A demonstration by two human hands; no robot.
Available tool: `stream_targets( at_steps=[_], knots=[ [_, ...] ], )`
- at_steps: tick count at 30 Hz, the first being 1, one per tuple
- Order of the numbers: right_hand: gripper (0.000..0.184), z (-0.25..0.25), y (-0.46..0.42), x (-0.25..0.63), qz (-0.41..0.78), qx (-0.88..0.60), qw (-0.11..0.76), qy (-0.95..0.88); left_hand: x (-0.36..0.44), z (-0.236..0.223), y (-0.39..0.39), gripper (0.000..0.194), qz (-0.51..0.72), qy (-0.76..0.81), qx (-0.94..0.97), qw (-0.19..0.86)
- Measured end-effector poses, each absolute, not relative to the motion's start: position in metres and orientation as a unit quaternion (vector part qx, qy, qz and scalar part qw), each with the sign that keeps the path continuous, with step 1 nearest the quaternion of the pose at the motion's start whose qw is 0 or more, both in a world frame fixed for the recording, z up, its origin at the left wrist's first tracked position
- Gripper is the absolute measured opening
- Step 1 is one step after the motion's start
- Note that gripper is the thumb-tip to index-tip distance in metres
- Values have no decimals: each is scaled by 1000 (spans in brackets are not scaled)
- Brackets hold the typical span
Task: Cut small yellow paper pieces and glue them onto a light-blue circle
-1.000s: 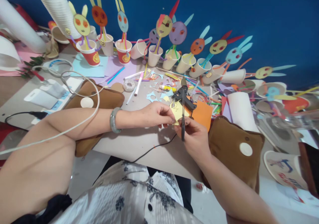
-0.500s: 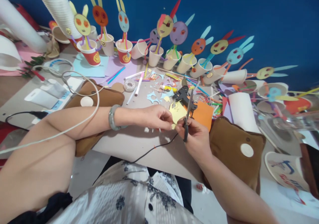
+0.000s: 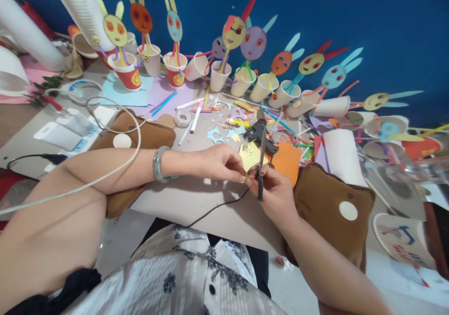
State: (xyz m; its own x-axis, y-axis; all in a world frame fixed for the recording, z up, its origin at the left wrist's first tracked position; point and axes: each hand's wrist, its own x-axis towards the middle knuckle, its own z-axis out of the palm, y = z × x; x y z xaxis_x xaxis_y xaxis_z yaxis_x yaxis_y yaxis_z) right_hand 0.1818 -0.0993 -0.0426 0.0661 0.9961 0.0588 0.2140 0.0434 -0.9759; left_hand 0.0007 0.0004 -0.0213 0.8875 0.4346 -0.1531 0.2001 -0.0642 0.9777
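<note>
My left hand pinches a small piece of yellow paper at its lower edge, just above the table. My right hand is closed round the handles of black scissors, whose blades point up and away across the yellow paper. The two hands almost touch at the fingertips. A grey bangle sits on my left wrist. Behind the paper lie a black glue gun and an orange sheet.
A row of paper cups with paper rabbit heads lines the blue wall. Pens, straws and paper scraps litter the table. Brown cushions lie at left and right. A white cable crosses my left arm; cup stacks stand far left.
The scissors tilted slightly between frames and now stand nearly upright again. My left fingers slid a little along the yellow paper's edge toward my right hand. The arms stayed in place.
</note>
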Motion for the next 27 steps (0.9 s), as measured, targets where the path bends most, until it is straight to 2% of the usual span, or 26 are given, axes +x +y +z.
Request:
stream_targets(
  at_steps=[5, 12, 18, 27],
  knots=[
    [40, -35, -98, 189, 423, -552, 446, -564, 0, -9, 4, 4, 119, 254, 660, 697],
    [57, -27, -94, 200, 477, -522, 325, -628, -5, 1, 12, 3, 165, 244, 624, 724],
    [57, -22, -93, 203, 511, -514, 268, -635, -7, 7, 15, 3, 162, 247, 621, 726],
    [55, -21, -92, 206, 514, -519, 260, -632, -9, 11, 16, 4, 152, 264, 622, 722]
  ],
)
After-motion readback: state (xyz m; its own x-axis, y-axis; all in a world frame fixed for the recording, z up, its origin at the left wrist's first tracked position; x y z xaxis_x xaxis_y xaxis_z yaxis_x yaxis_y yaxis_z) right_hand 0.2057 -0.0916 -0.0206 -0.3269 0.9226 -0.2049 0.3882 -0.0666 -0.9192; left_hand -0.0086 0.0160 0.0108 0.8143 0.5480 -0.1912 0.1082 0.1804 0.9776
